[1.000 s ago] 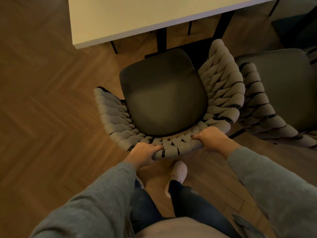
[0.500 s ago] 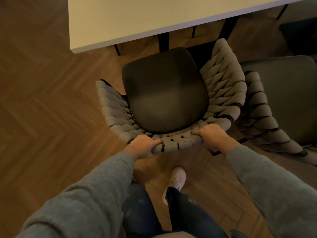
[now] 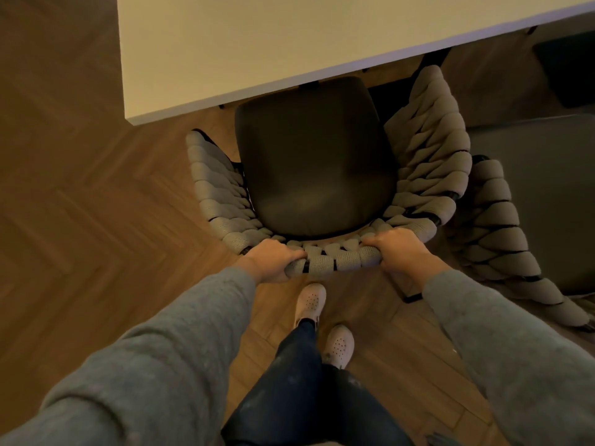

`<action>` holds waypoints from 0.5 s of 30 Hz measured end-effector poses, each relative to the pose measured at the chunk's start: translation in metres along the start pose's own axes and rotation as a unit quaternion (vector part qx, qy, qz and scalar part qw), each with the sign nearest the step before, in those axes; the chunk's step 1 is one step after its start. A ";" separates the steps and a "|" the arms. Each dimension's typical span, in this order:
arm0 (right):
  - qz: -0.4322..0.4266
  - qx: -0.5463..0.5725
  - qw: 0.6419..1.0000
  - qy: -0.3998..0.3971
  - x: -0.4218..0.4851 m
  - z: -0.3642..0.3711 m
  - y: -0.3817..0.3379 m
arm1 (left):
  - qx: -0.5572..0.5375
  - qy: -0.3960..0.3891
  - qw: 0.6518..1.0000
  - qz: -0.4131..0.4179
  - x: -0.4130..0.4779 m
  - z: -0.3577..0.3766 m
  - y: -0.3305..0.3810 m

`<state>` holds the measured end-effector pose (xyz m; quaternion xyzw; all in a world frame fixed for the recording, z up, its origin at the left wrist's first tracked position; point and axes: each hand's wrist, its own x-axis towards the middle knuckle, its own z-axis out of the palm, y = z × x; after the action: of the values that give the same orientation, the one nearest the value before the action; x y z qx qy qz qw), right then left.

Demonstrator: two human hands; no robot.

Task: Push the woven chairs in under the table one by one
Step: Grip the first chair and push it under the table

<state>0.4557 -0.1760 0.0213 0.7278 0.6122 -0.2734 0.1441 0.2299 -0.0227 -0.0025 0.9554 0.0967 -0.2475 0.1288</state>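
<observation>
A woven chair (image 3: 428,140) with grey braided rope back and a dark seat cushion (image 3: 317,156) stands right in front of me. My left hand (image 3: 273,260) grips the top of its backrest on the left. On the right of the same rim my right hand (image 3: 397,249) holds on. The front edge of the cushion meets the near edge of the white table (image 3: 244,40), which fills the top of the view. A second woven chair (image 3: 495,226) stands just to the right, touching the first one's armrest.
Herringbone wood floor (image 3: 80,204) lies open to the left. My two feet in pale perforated shoes (image 3: 310,302) stand right behind the chair. A black chair leg (image 3: 412,297) shows under my right wrist. A dark object (image 3: 566,69) sits at the far right.
The chair has slid forward towards the table, its cushion front now at the table edge. Both hands stayed on the backrest, and I have stepped forward; a second foot is now visible.
</observation>
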 end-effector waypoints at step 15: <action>0.015 -0.002 1.000 -0.006 0.041 -0.023 0.036 | 0.009 -0.002 1.000 0.029 0.045 -0.031 -0.033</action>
<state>0.5002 -0.1375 0.0118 0.7351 0.6009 -0.2738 0.1534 0.2742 0.0231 -0.0058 0.9585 0.0665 -0.2462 0.1275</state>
